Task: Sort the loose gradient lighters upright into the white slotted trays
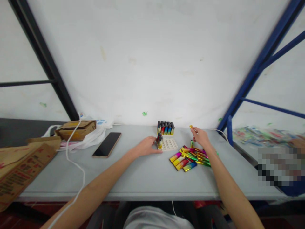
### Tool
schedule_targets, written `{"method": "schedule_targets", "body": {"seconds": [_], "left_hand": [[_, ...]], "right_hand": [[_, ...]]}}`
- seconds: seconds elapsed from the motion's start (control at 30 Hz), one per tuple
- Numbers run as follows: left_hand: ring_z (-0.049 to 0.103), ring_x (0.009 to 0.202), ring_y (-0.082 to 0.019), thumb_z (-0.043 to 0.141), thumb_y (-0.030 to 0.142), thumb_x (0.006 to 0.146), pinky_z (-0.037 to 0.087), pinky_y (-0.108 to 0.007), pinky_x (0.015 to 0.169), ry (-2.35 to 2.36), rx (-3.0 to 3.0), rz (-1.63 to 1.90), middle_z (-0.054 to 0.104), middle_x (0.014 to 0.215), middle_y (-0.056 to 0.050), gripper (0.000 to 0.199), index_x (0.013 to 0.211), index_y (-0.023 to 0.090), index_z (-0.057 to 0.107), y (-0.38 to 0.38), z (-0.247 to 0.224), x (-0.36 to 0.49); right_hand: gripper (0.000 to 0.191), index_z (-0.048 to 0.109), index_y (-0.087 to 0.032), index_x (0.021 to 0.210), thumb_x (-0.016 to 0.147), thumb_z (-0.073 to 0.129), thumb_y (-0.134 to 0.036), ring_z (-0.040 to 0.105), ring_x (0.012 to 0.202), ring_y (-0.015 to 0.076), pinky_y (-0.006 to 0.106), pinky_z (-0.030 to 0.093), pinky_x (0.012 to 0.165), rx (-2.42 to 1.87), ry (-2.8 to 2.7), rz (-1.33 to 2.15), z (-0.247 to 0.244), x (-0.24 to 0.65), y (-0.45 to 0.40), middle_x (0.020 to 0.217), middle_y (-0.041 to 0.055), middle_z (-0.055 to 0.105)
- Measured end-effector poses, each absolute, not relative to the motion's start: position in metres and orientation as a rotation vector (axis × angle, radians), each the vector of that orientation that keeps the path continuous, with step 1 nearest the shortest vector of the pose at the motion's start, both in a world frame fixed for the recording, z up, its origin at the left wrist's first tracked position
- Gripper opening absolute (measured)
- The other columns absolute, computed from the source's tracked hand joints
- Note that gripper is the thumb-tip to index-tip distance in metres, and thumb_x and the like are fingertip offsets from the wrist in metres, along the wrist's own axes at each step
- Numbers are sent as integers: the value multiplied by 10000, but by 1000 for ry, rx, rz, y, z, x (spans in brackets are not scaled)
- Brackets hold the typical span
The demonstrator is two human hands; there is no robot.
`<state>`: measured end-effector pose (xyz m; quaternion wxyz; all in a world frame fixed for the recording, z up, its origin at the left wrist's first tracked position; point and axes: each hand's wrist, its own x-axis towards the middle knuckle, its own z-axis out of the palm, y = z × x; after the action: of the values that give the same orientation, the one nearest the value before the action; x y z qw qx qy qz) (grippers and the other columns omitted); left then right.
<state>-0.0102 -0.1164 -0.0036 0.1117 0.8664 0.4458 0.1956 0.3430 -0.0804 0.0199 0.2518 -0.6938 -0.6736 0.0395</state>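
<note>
The right hand (200, 137) has its grip pinched on 1 gold-coloured lighter (191, 127), up over the table (143, 178); the left hand (146, 146) has its grip spread around the left end of a white tray (170, 144), beside upright lighters (159, 140) standing there. Just behind is a tight block of lighters (166, 128); nearer me lies a colourful heap (187, 157), and off left, a phone (107, 144) and a cardboard box (78, 129)

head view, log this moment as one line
left hand: at white tray; right hand: holding gold piece; shiny pieces: piled at tray's near right; lighter block: upright, behind tray
</note>
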Motion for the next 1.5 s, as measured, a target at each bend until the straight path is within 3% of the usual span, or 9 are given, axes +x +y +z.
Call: {"method": "schedule_targets", "body": {"seconds": [0.17, 0.3, 0.37, 0.53, 0.67, 0.8, 0.9, 1.33, 1.5], "left_hand": [[617, 851, -264, 718, 754, 714, 485, -352, 767, 1295, 2524, 607, 685, 937, -92, 637, 954, 166, 665, -117, -2, -10], [619, 853, -265, 731, 741, 704, 486, -349, 768, 1293, 2514, 616, 690, 941, -88, 635, 974, 169, 677, -117, -2, -10], [623, 854, -267, 731, 743, 703, 487, -348, 769, 1287, 2514, 613, 693, 947, -89, 643, 983, 167, 679, -117, -2, -10], [627, 855, -269, 722, 764, 707, 484, -349, 770, 1289, 2521, 605, 691, 956, -99, 667, 982, 158, 674, -116, -3, -10], [622, 846, -265, 729, 770, 695, 484, -352, 772, 1289, 2514, 626, 687, 945, -93, 675, 981, 161, 678, -116, -6, -11], [615, 831, -257, 735, 766, 694, 484, -348, 764, 1293, 2509, 630, 688, 942, -88, 670, 979, 162, 681, -115, -7, -11], [609, 822, -254, 735, 771, 695, 481, -346, 758, 1271, 2528, 613, 683, 934, -91, 688, 993, 152, 685, -114, -7, -12], [609, 809, -233, 760, 678, 719, 463, -326, 755, 1111, 2501, 542, 668, 892, -47, 667, 1109, 138, 721, -108, 1, -25], [608, 808, -233, 769, 665, 720, 458, -324, 748, 1120, 2510, 557, 668, 894, -52, 671, 1117, 126, 720, -108, -1, -24]], "right_hand": [[514, 790, -155, 1031, 963, 471, -551, 708, 834, 268, 340, 513, 769, -1502, -1779, 182, 20, 322, -84, 914, 121, 787], [613, 753, -144, 967, 763, 679, -717, 521, 541, 163, 281, 421, 525, -1345, -1596, 557, 13, 297, -86, 645, 22, 659], [625, 705, -146, 845, 705, 716, -755, 473, 527, 135, 266, 401, 509, -1246, -1532, 722, 11, 284, -89, 603, -9, 593], [570, 597, -200, 806, 861, 551, -765, 595, 675, 176, 311, 523, 656, -1026, -1576, 980, 12, 254, -107, 753, 22, 646], [519, 572, -240, 926, 882, 530, -755, 583, 603, 183, 345, 539, 611, -937, -1605, 1211, 15, 233, -123, 715, 2, 628], [555, 503, -256, 852, 807, 584, -803, 384, 469, 128, 262, 372, 443, -1006, -1571, 1193, 14, 219, -126, 589, -72, 430], [611, 417, -257, 733, 807, 516, -855, 316, 462, 118, 254, 273, 420, -1128, -1548, 1066, 13, 217, -124, 551, -69, 367], [453, 422, -249, 563, 858, 488, -587, 352, 534, 157, 275, 274, 492, -1236, -1596, 674, 7, 226, -119, 512, -19, 400], [501, 459, -232, 585, 896, 477, -624, 416, 560, 160, 282, 313, 532, -1237, -1643, 596, 9, 224, -120, 542, -22, 442]]}}
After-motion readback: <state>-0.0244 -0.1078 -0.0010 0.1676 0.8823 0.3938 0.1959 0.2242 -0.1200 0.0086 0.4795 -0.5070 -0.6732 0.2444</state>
